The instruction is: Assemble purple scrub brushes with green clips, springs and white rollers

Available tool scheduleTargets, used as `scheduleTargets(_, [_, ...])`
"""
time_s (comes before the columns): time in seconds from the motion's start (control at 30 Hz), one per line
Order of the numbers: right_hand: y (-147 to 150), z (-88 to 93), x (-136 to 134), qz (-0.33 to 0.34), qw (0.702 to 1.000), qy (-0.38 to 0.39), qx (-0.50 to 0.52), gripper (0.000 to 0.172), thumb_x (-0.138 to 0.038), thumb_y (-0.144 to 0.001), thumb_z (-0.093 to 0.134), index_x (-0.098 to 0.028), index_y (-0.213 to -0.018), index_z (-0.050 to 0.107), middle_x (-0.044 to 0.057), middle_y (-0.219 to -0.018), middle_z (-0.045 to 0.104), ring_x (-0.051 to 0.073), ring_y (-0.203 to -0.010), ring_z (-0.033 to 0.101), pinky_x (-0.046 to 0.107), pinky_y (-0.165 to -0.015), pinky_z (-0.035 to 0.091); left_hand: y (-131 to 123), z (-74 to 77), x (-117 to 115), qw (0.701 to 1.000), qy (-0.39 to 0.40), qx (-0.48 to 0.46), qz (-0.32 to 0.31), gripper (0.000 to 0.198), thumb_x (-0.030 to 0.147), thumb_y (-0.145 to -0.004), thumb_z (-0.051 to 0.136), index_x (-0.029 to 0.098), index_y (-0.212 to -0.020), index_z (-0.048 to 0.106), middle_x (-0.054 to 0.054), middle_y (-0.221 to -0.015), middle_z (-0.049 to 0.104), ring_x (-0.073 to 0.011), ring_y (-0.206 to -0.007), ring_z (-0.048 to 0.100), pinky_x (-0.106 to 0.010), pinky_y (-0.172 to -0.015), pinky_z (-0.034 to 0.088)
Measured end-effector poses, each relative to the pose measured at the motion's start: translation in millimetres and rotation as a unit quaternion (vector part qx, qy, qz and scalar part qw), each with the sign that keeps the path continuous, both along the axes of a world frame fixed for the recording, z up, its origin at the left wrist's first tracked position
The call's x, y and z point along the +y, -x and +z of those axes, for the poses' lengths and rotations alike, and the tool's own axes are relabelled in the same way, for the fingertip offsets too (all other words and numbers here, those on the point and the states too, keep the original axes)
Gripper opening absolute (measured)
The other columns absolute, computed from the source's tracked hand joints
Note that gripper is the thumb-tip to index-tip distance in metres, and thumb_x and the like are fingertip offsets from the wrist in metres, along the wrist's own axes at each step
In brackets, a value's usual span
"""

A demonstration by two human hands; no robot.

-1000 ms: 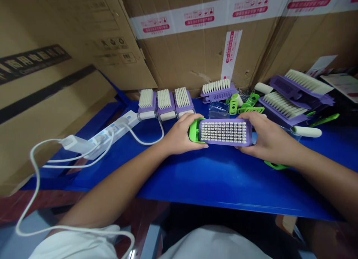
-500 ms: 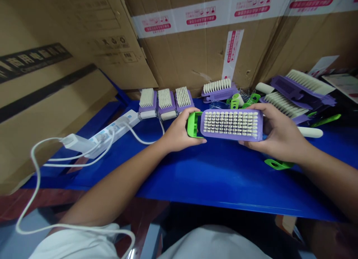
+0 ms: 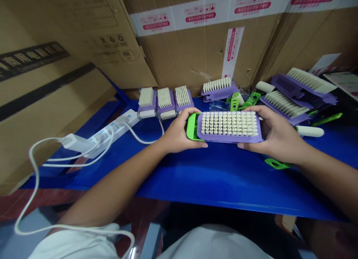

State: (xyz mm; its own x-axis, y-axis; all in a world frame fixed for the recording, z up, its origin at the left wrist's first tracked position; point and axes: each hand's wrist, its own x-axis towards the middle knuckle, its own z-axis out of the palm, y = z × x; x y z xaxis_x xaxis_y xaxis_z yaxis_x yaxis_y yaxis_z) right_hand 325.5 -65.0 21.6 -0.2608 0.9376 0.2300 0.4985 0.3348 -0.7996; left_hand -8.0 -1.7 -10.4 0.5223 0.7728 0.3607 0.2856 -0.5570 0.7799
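Observation:
Both of my hands hold a purple brush (image 3: 228,125) with white bristles facing up, just above the blue table (image 3: 212,177). My left hand (image 3: 179,134) grips its left end, where a green handle piece (image 3: 191,127) sticks out. My right hand (image 3: 275,134) wraps around the right end, thumb on the far edge. A loose green handle (image 3: 275,163) lies on the table under my right wrist.
Three finished purple brushes (image 3: 165,99) stand in a row at the back. More purple brush bodies (image 3: 296,93), green parts (image 3: 246,100) and white rollers (image 3: 309,130) lie at the back right. A white power strip (image 3: 112,130) with cables is at the left. Cardboard boxes (image 3: 201,46) wall the table.
The brush has been lifted slightly and shifted right, then tilted so its bristles face up more. Both hands kept their grip on its ends.

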Motion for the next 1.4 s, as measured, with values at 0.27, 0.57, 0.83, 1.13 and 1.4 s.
scheduleTargets(0.27, [4,2.8,-5,0.008,0.998,0.037,0.051,0.082,-0.045,-0.069,0.105,-0.032,-0.137,0.061,0.011,-0.135,0.080,0.040,-0.120,0.082,0.054,-0.103,0.070,0,1.2,-1,0.999,0.005,-0.001,-0.037,0.104,0.064,-0.066,0.111,0.032,-0.149,0.058,-0.012,-0.147,0.074,-0.0384,-0.135,0.076,-0.055,-0.114,0.064])
scheduleTargets(0.57, [5,4.2,-9,0.021,0.999,0.022,0.023,0.080,-0.044,-0.072,0.101,-0.031,-0.139,0.060,0.011,-0.136,0.080,0.038,-0.117,0.083,0.052,-0.102,0.071,1,3.2,-2,0.997,-0.004,-0.022,-0.080,0.097,0.054,-0.066,0.111,0.031,-0.146,0.061,-0.011,-0.144,0.075,-0.0357,-0.131,0.077,-0.053,-0.115,0.064])
scheduleTargets(0.83, [6,2.8,-10,0.013,1.000,0.014,0.021,0.081,-0.044,-0.070,0.102,-0.031,-0.138,0.062,0.011,-0.134,0.081,0.037,-0.115,0.083,0.051,-0.100,0.071,2,5.0,0,0.997,-0.007,-0.014,-0.078,0.097,0.057,-0.063,0.111,0.031,-0.145,0.065,-0.011,-0.143,0.077,-0.0367,-0.129,0.077,-0.056,-0.117,0.064])
scheduleTargets(1.13, [7,3.9,-10,0.014,1.000,0.016,0.023,0.081,-0.043,-0.069,0.103,-0.030,-0.139,0.063,0.011,-0.133,0.081,0.037,-0.114,0.083,0.051,-0.099,0.071,3,2.9,-2,0.997,-0.009,-0.023,-0.072,0.101,0.061,-0.063,0.113,0.032,-0.146,0.064,-0.011,-0.146,0.073,-0.0365,-0.133,0.075,-0.056,-0.121,0.062])
scheduleTargets(1.4, [5,2.4,-10,0.013,1.000,-0.004,0.007,0.081,-0.045,-0.071,0.103,-0.030,-0.140,0.063,0.012,-0.135,0.080,0.039,-0.119,0.081,0.054,-0.103,0.069,2,3.0,-2,0.997,0.003,-0.013,-0.075,0.101,0.064,-0.065,0.113,0.031,-0.147,0.062,-0.011,-0.145,0.073,-0.0364,-0.132,0.074,-0.054,-0.117,0.063])
